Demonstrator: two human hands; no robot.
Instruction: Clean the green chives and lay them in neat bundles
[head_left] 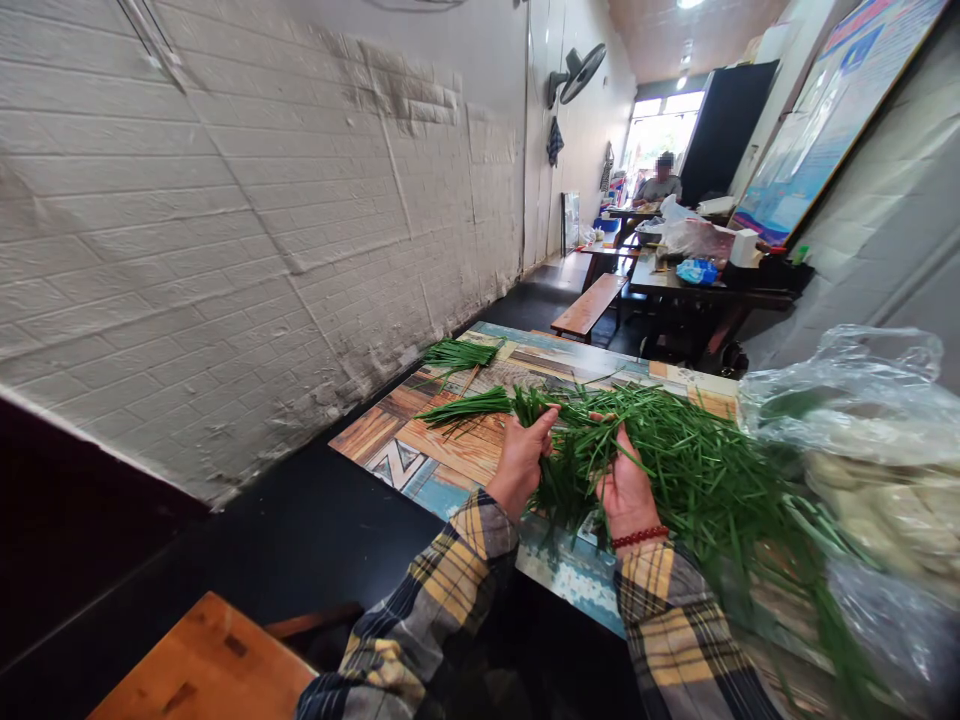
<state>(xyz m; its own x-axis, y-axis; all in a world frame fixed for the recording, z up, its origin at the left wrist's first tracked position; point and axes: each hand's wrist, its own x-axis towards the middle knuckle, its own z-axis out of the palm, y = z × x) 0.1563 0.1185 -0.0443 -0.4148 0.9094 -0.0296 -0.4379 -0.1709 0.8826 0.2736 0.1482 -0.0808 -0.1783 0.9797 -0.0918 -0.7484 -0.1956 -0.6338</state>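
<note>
My left hand (523,455) is closed round a bunch of garlic chives (532,402), with the cut ends pointing up and the leaves hanging below. Just to its right, my right hand (624,480) has its fingers closed on a few chive leaves at the edge of a big loose pile of chives (697,450). Part of its grip is hidden by the leaves. Left of my hands, a sorted bundle of chives (472,405) lies on the patterned table (420,450). Another bundle (461,354) lies farther back near the wall.
Clear plastic bags (862,400) with pale contents stand at the table's right side. An orange wooden stool (210,665) is at the lower left. Beyond the table are a bench (592,305), a cluttered dark table (701,290) and a seated person (661,185).
</note>
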